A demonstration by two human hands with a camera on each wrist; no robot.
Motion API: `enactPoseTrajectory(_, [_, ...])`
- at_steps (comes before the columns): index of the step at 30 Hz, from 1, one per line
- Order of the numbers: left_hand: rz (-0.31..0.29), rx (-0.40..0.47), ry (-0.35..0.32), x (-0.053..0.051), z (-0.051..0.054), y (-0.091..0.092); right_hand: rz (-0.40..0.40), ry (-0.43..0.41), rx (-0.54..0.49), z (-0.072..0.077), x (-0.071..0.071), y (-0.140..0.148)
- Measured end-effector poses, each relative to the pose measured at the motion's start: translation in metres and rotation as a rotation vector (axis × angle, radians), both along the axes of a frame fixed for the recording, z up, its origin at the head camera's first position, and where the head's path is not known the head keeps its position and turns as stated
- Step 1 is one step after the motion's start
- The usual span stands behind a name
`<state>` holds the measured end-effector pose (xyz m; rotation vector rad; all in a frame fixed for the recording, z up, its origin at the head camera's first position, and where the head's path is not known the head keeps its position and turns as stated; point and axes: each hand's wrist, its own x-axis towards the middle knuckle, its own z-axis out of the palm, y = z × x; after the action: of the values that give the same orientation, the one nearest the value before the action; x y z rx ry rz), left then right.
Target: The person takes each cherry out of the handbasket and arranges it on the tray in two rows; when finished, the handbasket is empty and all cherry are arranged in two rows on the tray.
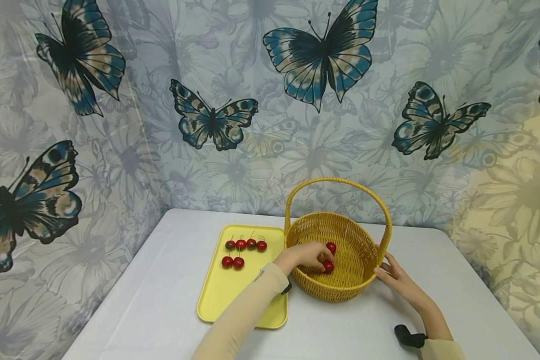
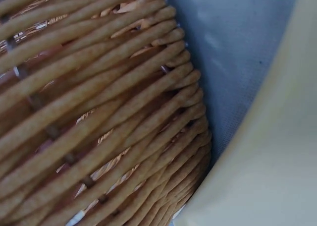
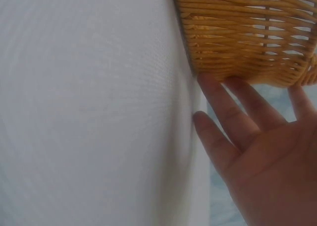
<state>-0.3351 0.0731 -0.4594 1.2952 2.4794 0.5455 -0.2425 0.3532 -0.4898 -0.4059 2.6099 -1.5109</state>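
A yellow woven basket point(image 1: 315, 290) with a tall arched handle stands on the table. My left hand point(image 1: 308, 254) reaches over its near-left rim, fingers curled and pinching a dark red cherry point(image 1: 328, 266) low inside. Another cherry point(image 1: 331, 247) lies just beyond the fingertips. In the left wrist view, basket weave point(image 2: 99, 107) fills most of the picture and hides that hand. On the basket's right side, by the foot of the handle, my right hand point(image 1: 398, 280) touches the wall with spread, mostly straight fingers point(image 3: 223, 107).
Left of the basket lies a yellow tray point(image 1: 234, 305), partly under my left forearm. Several stemmed cherries point(image 1: 251, 244) sit in two rows on its far half. A white cloth point(image 1: 144, 295) covers the table, and a butterfly-print curtain point(image 1: 270, 175) hangs behind.
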Motion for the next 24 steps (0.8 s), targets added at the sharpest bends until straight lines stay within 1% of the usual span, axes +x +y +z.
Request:
enactPoseTrajectory(4, [0.002,0.018,-0.003,0.002,0.002,-0.001,0.003,0.007,0.001,-0.001,-0.001,0.001])
enactPoseTrajectory(6, [-0.002,0.028,0.009,0.003,0.003,-0.002,0.005,0.006,0.001,-0.001,-0.001,0.001])
enactPoseTrajectory(9, [-0.013,0.051,0.047,0.003,0.003,-0.004,0.003,0.002,0.003,-0.001,-0.001,0.001])
enactPoseTrajectory(15, [-0.029,0.111,0.141,0.004,0.003,-0.006,-0.007,0.002,0.011,0.000,-0.001,0.001])
enactPoseTrajectory(19, [-0.020,0.149,0.206,0.007,0.004,-0.007,-0.004,0.002,0.006,0.000,-0.001,0.001])
enactPoseTrajectory(24, [-0.007,0.172,0.325,0.011,0.003,-0.008,-0.003,-0.002,0.001,0.001,-0.001,-0.001])
